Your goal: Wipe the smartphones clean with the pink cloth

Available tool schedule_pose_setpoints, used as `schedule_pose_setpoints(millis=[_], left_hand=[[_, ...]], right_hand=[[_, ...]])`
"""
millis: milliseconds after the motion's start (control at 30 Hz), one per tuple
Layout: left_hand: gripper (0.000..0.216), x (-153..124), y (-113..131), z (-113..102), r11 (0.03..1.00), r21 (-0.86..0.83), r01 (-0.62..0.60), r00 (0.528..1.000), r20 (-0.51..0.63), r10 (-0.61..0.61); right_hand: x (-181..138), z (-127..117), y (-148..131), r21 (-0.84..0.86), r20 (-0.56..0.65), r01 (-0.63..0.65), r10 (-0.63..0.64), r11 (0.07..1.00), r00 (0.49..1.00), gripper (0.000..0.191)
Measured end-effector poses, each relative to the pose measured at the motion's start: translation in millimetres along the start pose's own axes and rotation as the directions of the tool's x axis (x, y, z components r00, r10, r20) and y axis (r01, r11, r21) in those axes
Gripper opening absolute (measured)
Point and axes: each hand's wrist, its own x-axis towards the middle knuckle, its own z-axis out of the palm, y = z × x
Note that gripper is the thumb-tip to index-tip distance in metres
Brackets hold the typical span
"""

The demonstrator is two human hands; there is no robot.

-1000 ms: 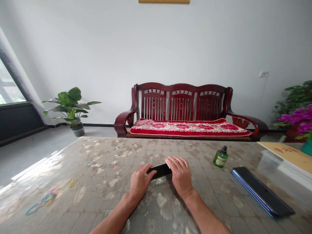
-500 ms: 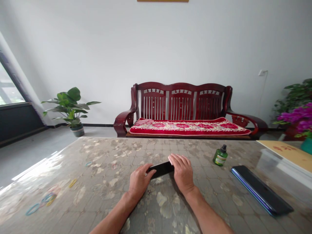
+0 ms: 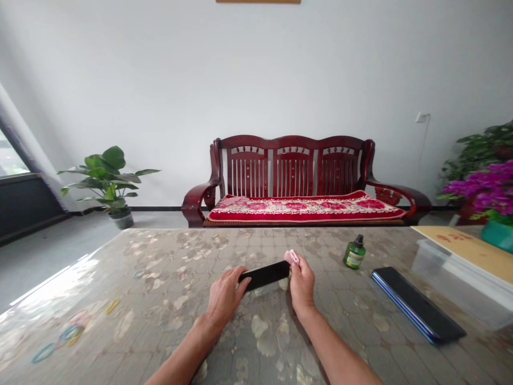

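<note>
A black smartphone [image 3: 266,276] is tilted above the patterned tabletop, its dark screen facing up and toward me. My left hand [image 3: 226,291] grips its left end, thumb along the near edge and fingers behind. At the phone's right end, my right hand [image 3: 302,280] is closed, pinching a small pink folded piece [image 3: 292,257] that looks like soft cloth. The pink piece sits right at the phone's upper right corner; whether they touch, I cannot tell.
A green bottle [image 3: 355,252] with a black cap stands to the right. Nearer lie dark stacked phones [image 3: 417,305], beside a clear plastic box [image 3: 460,283]. Colored rubber bands [image 3: 72,334] are scattered at left. A red wooden bench [image 3: 288,171] stands beyond the table [image 3: 160,342].
My right hand has turned and drawn back from over the phone's right end, and the pink piece now shows in its fingers. More of the screen is visible. The view has shifted slightly right.
</note>
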Motion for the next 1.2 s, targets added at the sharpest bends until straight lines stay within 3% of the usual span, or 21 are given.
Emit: schedule_pose_setpoints(millis=[133, 300, 400, 600, 733, 933, 1067, 1200], left_hand=[[0.011, 3.6, 6.4, -5.3, 0.999, 0.035, -0.018, 1.0, 0.026, 0.017], [0.013, 13.6, 18.7, -11.3, 0.985, 0.166, -0.055, 0.99, 0.14, 0.031], [0.009, 24.4, 31.8, -7.7, 0.972, 0.217, -0.092, 0.981, 0.185, 0.052], [0.005, 43.9, 65.7, 7.3, 0.959, 0.242, -0.146, 0.972, 0.216, 0.093], [0.008, 44.5, 69.0, 7.8, 0.962, 0.233, -0.145, 0.978, 0.178, 0.105], [0.019, 30.8, 53.6, 4.3, 0.977, 0.174, -0.127, 0.992, 0.042, 0.121], [0.019, 21.7, 46.2, 2.7, 0.993, 0.074, -0.089, 0.995, -0.042, 0.093], [0.014, 22.5, 42.9, 0.6, 0.997, -0.074, 0.033, 0.994, -0.097, -0.04]], right_hand=[[5.8, -4.7, 11.7, 0.024, -0.01, -0.027, 0.027, 0.999, 1.0, 0.039], [5.1, -7.5, 13.0, -0.145, 0.02, 0.105, -0.103, 0.984, 0.994, 0.031], [3.1, -6.4, 11.7, -0.191, 0.029, 0.159, -0.157, 0.969, 0.987, 0.032], [0.1, -3.7, 4.3, -0.136, 0.079, 0.142, -0.132, 0.98, 0.988, 0.032], [-1.0, -2.8, -11.6, -0.066, 0.082, 0.185, -0.18, 0.981, 0.98, 0.035], [-6.3, -3.3, -25.2, -0.174, 0.162, 0.426, -0.401, 0.888, 0.902, 0.037], [-8.9, -6.0, -14.9, -0.293, 0.246, 0.472, -0.412, 0.831, 0.877, 0.04], [-6.0, -9.4, -4.4, -0.397, 0.262, 0.448, -0.369, 0.801, 0.892, 0.04]])
